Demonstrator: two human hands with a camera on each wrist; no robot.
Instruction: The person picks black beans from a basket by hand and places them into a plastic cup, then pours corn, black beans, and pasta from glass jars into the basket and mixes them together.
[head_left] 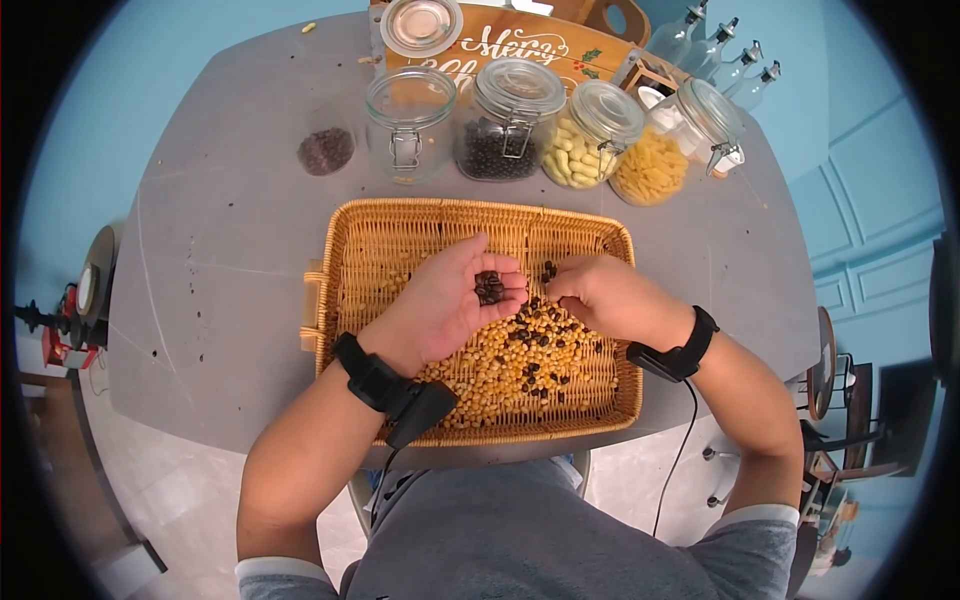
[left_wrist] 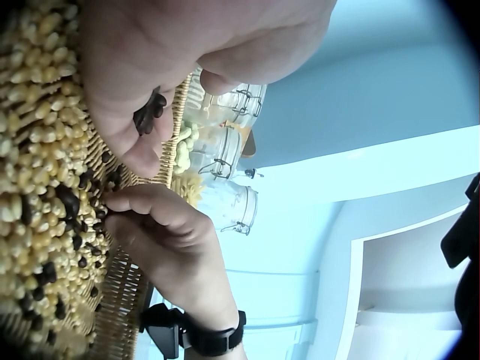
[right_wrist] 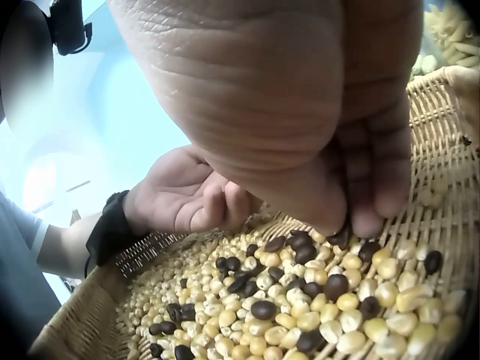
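My left hand (head_left: 443, 295) is palm up over the wicker basket (head_left: 480, 208), its fingers curled round a small heap of dark beans (head_left: 489, 288). In the left wrist view those beans (left_wrist: 149, 112) show between the bent fingers. To its right, my right hand (head_left: 617, 298) points down into the basket. Its thumb and fingertips pinch a dark bean (right_wrist: 340, 238), seen low over the grains in the right wrist view. Yellow corn kernels (head_left: 480, 380) with dark beans scattered among them cover the basket's middle and near part.
Behind the basket stand an uncovered glass jar (head_left: 408, 110), a jar of dark beans (head_left: 498, 150), a jar of pale pieces (head_left: 578, 155) and a pasta jar (head_left: 650, 168). Left of them is a small clear container of dark beans (head_left: 326, 150). Glass bottles (head_left: 705, 55) stand at the back right.
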